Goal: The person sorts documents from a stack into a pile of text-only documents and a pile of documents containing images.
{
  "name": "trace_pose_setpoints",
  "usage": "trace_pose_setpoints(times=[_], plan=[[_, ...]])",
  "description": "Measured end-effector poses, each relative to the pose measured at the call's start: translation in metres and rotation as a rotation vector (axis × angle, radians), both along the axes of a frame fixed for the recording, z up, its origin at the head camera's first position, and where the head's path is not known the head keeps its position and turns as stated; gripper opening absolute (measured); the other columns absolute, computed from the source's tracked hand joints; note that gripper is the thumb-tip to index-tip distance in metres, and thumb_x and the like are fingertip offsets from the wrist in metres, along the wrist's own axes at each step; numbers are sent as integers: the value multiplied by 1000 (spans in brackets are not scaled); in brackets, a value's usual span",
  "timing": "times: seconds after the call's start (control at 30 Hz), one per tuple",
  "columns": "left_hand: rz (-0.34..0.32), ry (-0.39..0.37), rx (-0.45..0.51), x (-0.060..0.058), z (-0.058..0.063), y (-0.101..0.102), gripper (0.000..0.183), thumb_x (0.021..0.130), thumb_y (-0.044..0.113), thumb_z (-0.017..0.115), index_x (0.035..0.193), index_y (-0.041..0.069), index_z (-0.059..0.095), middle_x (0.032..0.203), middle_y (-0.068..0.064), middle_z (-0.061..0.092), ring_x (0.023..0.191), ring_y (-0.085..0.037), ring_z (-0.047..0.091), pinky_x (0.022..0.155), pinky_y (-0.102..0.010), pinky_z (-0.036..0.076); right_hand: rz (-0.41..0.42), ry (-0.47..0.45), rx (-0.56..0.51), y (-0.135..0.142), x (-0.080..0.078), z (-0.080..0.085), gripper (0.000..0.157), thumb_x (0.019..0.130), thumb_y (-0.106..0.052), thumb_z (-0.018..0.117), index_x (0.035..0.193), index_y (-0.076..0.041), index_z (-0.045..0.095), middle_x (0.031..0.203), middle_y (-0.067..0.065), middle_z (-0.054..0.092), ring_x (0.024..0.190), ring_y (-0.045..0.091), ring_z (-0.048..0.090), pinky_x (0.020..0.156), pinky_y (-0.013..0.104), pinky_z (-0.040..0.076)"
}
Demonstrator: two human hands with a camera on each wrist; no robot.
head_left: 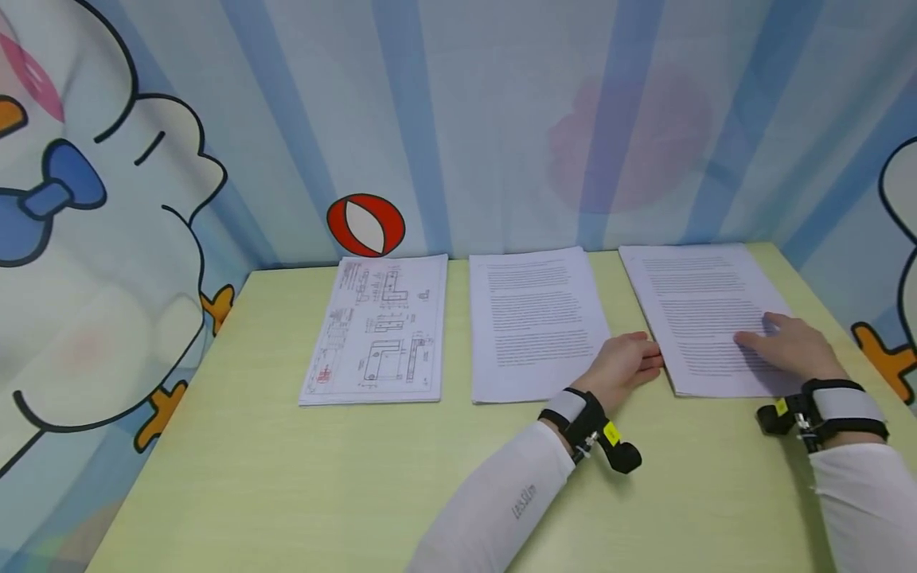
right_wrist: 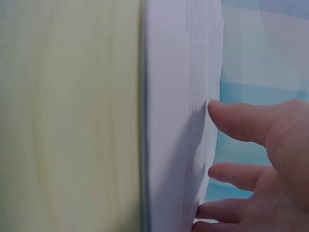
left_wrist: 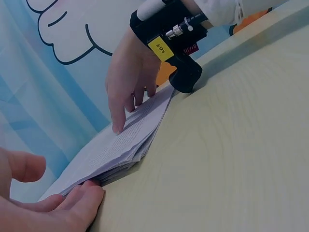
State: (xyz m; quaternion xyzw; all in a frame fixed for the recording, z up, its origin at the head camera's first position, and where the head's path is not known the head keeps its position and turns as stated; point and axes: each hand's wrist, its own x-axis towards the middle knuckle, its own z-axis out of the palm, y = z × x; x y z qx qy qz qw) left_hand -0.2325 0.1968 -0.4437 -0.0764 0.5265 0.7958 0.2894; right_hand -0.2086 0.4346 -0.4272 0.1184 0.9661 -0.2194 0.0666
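A stack of printed paper (head_left: 695,290) lies at the right of the table. My left hand (head_left: 622,368) is at its left edge, fingertips touching the side of the sheets; in the left wrist view the left hand's fingers (left_wrist: 84,200) lie against the stack's edge with the thumb raised apart. Over the stack's right part is my right hand (head_left: 795,346), fingers spread, thumb and fingertips at the top sheet. The right wrist view shows the right thumb (right_wrist: 241,121) and fingers extended along the page, pinching nothing.
A second stack of text pages (head_left: 540,318) lies in the middle, partly behind the left wrist. At the left is a stack topped with a technical drawing (head_left: 387,330). The pale yellow table (head_left: 286,485) meets a printed cloth backdrop (head_left: 494,119) at its back and sides.
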Motion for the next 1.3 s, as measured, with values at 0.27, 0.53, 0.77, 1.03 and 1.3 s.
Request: trace_pose_setpoints(times=[0.27,0.53,0.77,1.03,1.3], plan=[[-12,111,-98,-3,0,2,33,88,2,55,121,-3,56,99,-15,66,94,-26,64,93,-48,49,10,58,14,-12,1,3,83,92,-48,43,132,23,29,128,51,30,113,65,29,91,70,30],[-66,335,-440,-4,5,-7,27,88,10,53,115,9,57,96,-1,63,81,-11,55,76,-29,46,34,60,-12,-31,-1,3,81,92,-52,41,132,19,36,129,48,35,115,62,32,90,69,32],[-27,334,-590,-7,4,-14,38,86,6,49,124,6,50,112,-6,58,97,-16,52,93,-34,44,66,72,-36,-46,0,0,78,93,-51,39,131,17,39,128,47,38,115,61,36,88,68,35],[-33,351,-567,-6,1,-19,38,89,5,45,126,8,48,110,-4,57,96,-15,52,94,-35,44,76,78,-37,-53,0,-4,77,93,-51,40,132,16,39,128,46,39,115,60,37,88,68,36],[-1,419,-441,-11,10,-47,36,93,12,46,128,19,49,112,1,60,103,-13,55,99,-39,42,89,167,-198,-65,-1,4,83,93,-49,42,144,11,16,138,46,25,123,60,28,96,69,28]])
